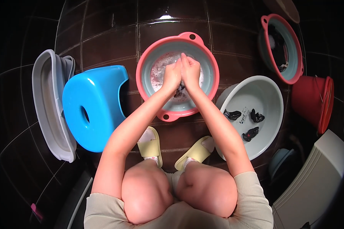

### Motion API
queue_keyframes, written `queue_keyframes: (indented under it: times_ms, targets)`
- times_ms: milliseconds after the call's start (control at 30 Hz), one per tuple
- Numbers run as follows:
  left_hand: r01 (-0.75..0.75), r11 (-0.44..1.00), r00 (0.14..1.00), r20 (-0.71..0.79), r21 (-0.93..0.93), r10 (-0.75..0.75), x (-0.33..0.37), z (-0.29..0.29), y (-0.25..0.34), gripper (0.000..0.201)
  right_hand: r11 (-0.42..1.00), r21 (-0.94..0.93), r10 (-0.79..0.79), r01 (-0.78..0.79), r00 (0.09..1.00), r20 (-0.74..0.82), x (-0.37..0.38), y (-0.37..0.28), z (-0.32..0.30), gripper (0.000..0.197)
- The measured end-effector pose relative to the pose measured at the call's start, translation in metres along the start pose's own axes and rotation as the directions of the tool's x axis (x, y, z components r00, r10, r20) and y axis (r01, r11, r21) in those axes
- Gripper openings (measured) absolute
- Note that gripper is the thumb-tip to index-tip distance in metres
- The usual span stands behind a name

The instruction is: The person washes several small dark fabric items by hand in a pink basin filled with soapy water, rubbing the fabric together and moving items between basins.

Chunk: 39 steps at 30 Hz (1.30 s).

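In front of me is a round basin [179,113] with a pink rim and grey inside, holding foamy water [158,72]. My left hand [172,74] and my right hand [190,71] meet over its middle, palms facing and fingers pressed together. Between and below the wrists shows a small dark wet cloth [179,91]; both hands are closed around part of it. Its shape is mostly hidden, so I cannot tell what garment it is.
A blue plastic stool [97,110] and a folded grey basin [46,103] are at left. On the right, a pale grey tub [273,126] holds several twisted dark cloths [250,133]. Beyond it are another pink-rimmed basin [298,57] with dark laundry and a red bucket [309,99].
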<state>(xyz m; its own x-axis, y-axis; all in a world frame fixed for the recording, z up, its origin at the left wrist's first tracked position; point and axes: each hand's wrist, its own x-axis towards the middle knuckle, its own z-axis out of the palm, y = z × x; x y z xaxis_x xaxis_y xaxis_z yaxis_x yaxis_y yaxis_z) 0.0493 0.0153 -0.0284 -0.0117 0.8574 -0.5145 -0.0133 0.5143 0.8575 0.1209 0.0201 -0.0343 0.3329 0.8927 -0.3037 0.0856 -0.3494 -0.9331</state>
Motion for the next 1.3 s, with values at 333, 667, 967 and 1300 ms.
queue_keyframes:
  times_ms: [333,667,967,1300]
  targets:
    - [0.069,0.998,0.997,0.02,-0.005,-0.068,-0.01,-0.017,0.02,0.04,0.975,-0.214,-0.062,0.064,0.998,0.014,-0.043,-0.039,0.001,0.036]
    - [0.171,0.955,0.985,0.073,-0.241,-0.158,-0.016,-0.019,0.04,0.042,0.954,-0.216,-0.213,0.208,0.977,0.002,-0.06,-0.053,-0.002,0.04]
    - [0.015,0.999,0.995,-0.094,-0.04,-0.019,-0.027,-0.004,0.031,0.042,0.965,-0.227,-0.133,0.134,0.991,0.022,-0.049,-0.038,-0.01,0.043]
    - [-0.107,0.989,0.994,-0.046,-0.104,0.103,-0.027,0.008,0.003,0.039,0.961,-0.259,-0.101,0.101,0.995,0.012,-0.034,-0.03,-0.019,0.042]
